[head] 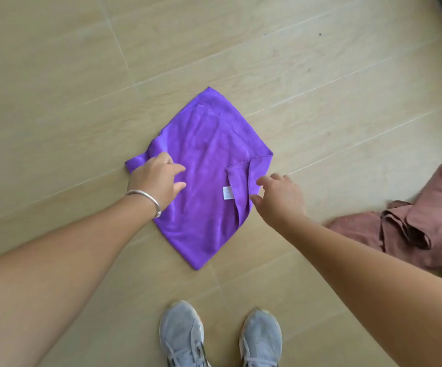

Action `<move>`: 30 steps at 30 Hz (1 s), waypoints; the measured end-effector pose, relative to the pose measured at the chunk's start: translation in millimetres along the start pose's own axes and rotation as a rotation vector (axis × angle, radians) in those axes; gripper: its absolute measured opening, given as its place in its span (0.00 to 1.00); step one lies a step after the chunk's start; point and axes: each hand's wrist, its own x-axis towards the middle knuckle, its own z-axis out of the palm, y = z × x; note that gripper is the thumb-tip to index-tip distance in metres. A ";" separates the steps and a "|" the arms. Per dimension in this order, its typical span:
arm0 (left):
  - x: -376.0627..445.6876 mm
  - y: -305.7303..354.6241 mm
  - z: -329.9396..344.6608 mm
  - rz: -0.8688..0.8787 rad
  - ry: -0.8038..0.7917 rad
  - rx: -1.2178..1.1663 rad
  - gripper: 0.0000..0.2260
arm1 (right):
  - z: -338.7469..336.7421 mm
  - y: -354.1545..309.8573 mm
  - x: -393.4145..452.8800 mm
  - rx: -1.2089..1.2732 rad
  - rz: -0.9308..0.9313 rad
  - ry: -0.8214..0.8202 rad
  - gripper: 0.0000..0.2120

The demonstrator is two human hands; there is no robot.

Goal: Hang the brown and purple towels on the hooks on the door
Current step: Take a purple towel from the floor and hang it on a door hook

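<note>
Grey sneakers (pixel 221 337) stand at the bottom of the view on the pale wood-look floor (pixel 55 75), toes toward the work. Just beyond them the purple towel (pixel 209 165) lies flat on the floor, turned like a diamond, one corner pointing back at the shoes and the opposite corner pointing away. Its right corner is folded over onto itself, showing a stitched hem and a small white label (pixel 228 193); its left corner sticks out as a narrow tab past the left hand (pixel 156 181).

That left hand, a silver bangle (pixel 147 201) on its wrist, is over the towel's left side with fingers loosely bent; it seems to touch the cloth, but I cannot tell whether it has pinched any. The right hand (pixel 280 200) hovers at the folded right edge, fingers spread and relaxed, holding nothing.

The brown towel (pixel 413 223) (more a dusty rose-brown here) lies crumpled at the right of the view, well apart from the purple one, with a darker fold or loop at its middle. No door or hooks are in view.

By its look the purple cloth is a thin, plush microfibre: light, limp and not fragile. It should drape at once when lifted and offer no stiffness, so a pinch at a corner or along the hem would serve best, perhaps by the projecting left tab or the folded right corner. A hanging loop, if there is one, cannot be made out. Neither towel is yet hung.
</note>
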 end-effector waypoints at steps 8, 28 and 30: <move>128.0 70.1 56.4 0.172 -0.085 -0.003 0.20 | 36.0 38.7 116.6 -0.216 -0.153 0.072 0.23; 74.5 39.4 80.3 0.094 0.030 -0.421 0.09 | 15.6 74.0 109.4 -0.079 -0.700 0.201 0.12; 66.2 35.3 69.2 0.139 0.065 -0.428 0.09 | 9.8 47.9 118.4 -0.096 -0.718 0.219 0.21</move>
